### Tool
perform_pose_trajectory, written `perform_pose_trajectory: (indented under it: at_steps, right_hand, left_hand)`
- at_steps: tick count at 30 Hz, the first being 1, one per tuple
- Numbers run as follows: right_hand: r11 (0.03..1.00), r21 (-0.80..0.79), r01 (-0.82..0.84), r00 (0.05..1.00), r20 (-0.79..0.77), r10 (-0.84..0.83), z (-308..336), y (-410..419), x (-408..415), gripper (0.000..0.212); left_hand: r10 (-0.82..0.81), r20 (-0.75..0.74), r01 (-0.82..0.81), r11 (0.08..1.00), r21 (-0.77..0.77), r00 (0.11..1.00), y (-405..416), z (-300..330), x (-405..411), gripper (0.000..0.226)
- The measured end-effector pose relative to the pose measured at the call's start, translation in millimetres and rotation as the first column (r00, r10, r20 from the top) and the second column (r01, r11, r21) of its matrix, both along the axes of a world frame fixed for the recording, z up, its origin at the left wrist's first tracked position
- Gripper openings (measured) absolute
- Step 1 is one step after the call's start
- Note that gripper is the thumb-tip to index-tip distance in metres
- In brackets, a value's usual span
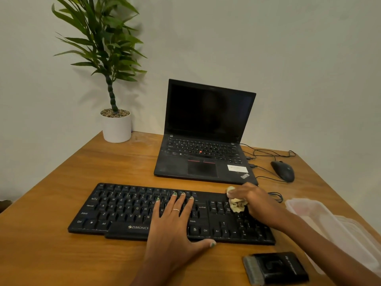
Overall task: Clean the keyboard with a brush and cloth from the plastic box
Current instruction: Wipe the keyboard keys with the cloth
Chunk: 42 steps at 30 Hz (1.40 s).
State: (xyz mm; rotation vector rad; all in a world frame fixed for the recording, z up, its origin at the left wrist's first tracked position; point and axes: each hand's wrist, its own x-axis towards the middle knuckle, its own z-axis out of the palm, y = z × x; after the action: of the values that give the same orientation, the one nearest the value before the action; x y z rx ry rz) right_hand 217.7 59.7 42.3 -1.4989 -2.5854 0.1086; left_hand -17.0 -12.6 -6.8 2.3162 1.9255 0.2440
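Note:
A black keyboard (123, 211) lies across the wooden desk in front of me. My left hand (175, 226) rests flat on its middle keys, fingers straight and spread. My right hand (253, 201) grips a crumpled pale yellow cloth (237, 205) and presses it on the keys at the keyboard's right end. A black brush (274, 267) with a grey bristle strip lies on the desk in front of the keyboard, at the right. The clear plastic box (334, 230) stands at the right edge, partly behind my right forearm.
An open black laptop (206, 141) sits behind the keyboard. A black mouse (283, 171) with trailing cables lies right of it. A potted plant (116, 126) stands at the desk's back left corner by the wall.

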Motion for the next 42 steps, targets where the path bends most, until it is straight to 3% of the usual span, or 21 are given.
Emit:
perform_pose_trajectory:
  at_steps: [10, 19, 24, 30, 35, 37, 39, 42]
  right_hand:
    - [0.984, 0.047, -0.171, 0.982, -0.078, 0.174, -9, -5, -85, 0.053]
    - [0.999, 0.008, 0.041, 0.997, -0.060, -0.040, 1, -9, -3, 0.062]
    - [0.998, -0.034, 0.052, 0.996, -0.064, -0.055, 3, -7, 6, 0.062]
    - [0.997, -0.007, 0.081, 0.958, -0.274, -0.079, 8, -2, -7, 0.054]
    - [0.994, -0.041, 0.101, 0.847, -0.521, -0.107, 21, -10, -16, 0.013]
    - [0.994, -0.110, 0.027, 0.871, -0.485, -0.078, 24, -22, -15, 0.014]
    - [0.981, -0.192, -0.025, 0.934, -0.355, -0.046, 20, -36, -12, 0.024]
    - [0.986, -0.165, 0.014, 0.985, -0.169, -0.042, 12, -52, -3, 0.038]
  left_hand:
    - [0.019, 0.044, -0.020, 0.999, 0.025, 0.999, -3, 1, 0, 0.115]
    - [0.014, 0.068, -0.015, 1.000, 0.017, 0.998, -2, 1, -1, 0.120]
    - [-0.009, 0.060, 0.009, 1.000, 0.005, 0.998, -2, 4, 1, 0.118]
    - [-0.005, 0.040, 0.005, 1.000, 0.006, 0.999, -2, 3, 1, 0.120]
    - [-0.006, 0.039, 0.006, 1.000, 0.009, 0.999, -2, 2, 0, 0.121]
    - [-0.007, 0.037, 0.006, 1.000, 0.021, 0.999, -2, 1, 0, 0.121]
    - [-0.007, 0.031, 0.006, 1.000, 0.030, 0.999, -2, 0, 1, 0.121]
    - [-0.003, 0.021, 0.002, 0.999, 0.039, 1.000, -1, -1, 1, 0.121]
